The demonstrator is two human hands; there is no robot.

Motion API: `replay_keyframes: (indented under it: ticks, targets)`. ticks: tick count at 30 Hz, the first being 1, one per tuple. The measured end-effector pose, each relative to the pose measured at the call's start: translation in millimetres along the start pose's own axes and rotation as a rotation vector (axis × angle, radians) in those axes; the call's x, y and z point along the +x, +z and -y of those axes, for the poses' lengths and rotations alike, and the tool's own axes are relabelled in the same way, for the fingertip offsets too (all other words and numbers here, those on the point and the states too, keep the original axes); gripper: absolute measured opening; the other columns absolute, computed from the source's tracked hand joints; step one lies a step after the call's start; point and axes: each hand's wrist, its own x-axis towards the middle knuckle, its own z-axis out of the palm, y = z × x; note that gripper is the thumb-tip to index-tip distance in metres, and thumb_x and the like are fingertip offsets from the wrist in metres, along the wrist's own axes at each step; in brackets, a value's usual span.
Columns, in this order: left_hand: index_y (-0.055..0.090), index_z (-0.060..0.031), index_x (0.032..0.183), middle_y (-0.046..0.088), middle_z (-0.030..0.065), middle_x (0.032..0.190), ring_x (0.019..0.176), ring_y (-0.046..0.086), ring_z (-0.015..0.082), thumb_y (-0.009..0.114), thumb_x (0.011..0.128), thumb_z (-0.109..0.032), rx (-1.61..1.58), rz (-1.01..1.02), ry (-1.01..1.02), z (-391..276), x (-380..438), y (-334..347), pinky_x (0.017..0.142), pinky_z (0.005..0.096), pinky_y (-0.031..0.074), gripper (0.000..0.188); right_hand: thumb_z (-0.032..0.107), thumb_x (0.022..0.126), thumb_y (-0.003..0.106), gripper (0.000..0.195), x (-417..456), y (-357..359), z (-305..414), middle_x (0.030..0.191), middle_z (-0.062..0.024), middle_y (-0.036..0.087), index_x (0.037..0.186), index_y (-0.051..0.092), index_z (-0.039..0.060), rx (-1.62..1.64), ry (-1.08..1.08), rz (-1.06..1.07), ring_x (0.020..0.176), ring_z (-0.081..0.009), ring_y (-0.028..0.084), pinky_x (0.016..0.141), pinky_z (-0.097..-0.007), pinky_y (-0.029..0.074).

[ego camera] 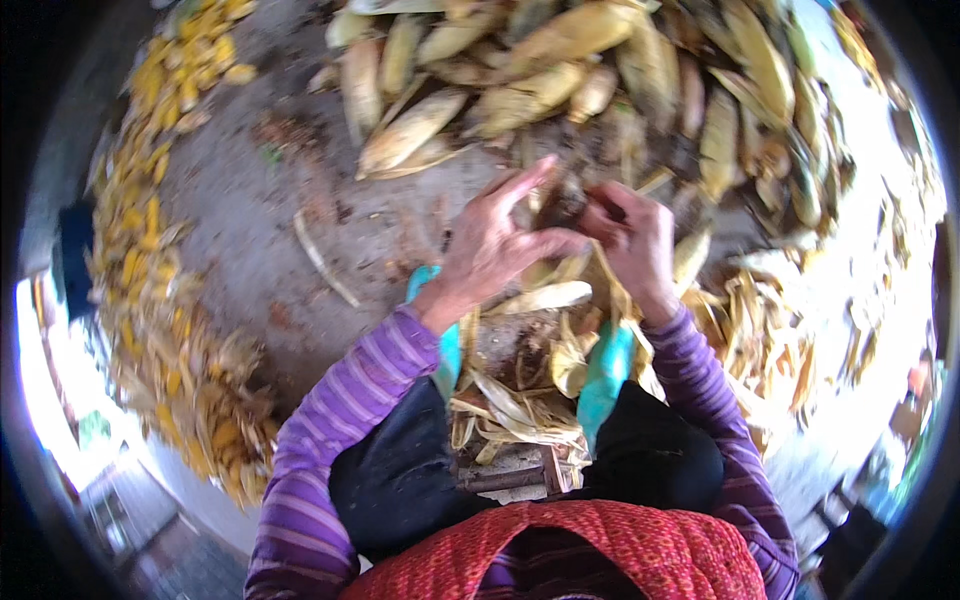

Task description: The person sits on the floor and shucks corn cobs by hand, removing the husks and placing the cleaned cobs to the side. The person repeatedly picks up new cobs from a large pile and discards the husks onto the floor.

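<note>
My left hand point(506, 229) is in front of my knees, its thumb and forefinger spread wide. Close beside it, my right hand point(634, 236) has curled fingers that pinch at a dark, blurred piece point(566, 201), which looks like the silk end of a corn ear. Whether my left hand also grips this piece is hidden. A dry strip of corn husk point(611, 281) hangs below my hands. Between my legs, a pale husked-looking piece point(551, 297) lies above loose husks point(517, 409).
Unhusked corn ears point(555, 82) are heaped ahead and to the right. Along the left runs a bank of yellow cobs point(142, 247). Stripped husks point(772, 337) pile up at my right. A pale curved strip point(322, 259) lies on the dirty concrete floor point(247, 217). Turquoise boots point(609, 364) flank the loose husks.
</note>
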Motion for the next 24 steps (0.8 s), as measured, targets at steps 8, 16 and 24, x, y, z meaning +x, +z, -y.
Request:
replay_keyframes:
  ticks: [8,16,24]
  targets:
    - [0.049,-0.0073,0.12,0.068,0.0105,0.096,0.086,0.067,0.024,0.082,0.067,-0.033,0.103,0.187,-0.02,6.3,-15.6,13.2,0.078,0.0341,0.052,0.068,0.014,0.092,0.054,0.018,2.3,-7.8,-9.7,0.074,-0.0033,0.06,0.086,0.062,-0.0005,0.866,0.512,0.06,0.063,-0.0163,0.062,0.06,-0.0266,0.053]
    - [0.064,-0.0021,0.095,0.068,0.0039,0.088,0.079,0.062,0.0102,0.074,0.081,-0.023,-0.472,-0.173,-0.172,-7.7,-1.1,17.4,0.073,0.0271,0.051,0.027,0.019,0.097,0.049,0.014,-4.0,4.2,10.8,0.094,-0.0016,0.061,0.103,0.054,0.0082,1.337,0.573,0.131,0.083,-0.0085,0.057,0.078,-0.0256,0.052]
    - [0.06,0.0013,0.088,0.06,0.0088,0.09,0.082,0.055,0.0155,0.077,0.072,-0.042,-0.421,-0.725,-0.475,42.1,13.0,-21.5,0.076,0.0316,0.045,0.049,0.026,0.1,0.043,0.022,-37.0,1.3,-17.8,0.071,0.0038,0.044,0.086,0.049,0.0092,0.844,0.536,0.464,0.061,-0.0061,0.041,0.058,-0.0213,0.036]
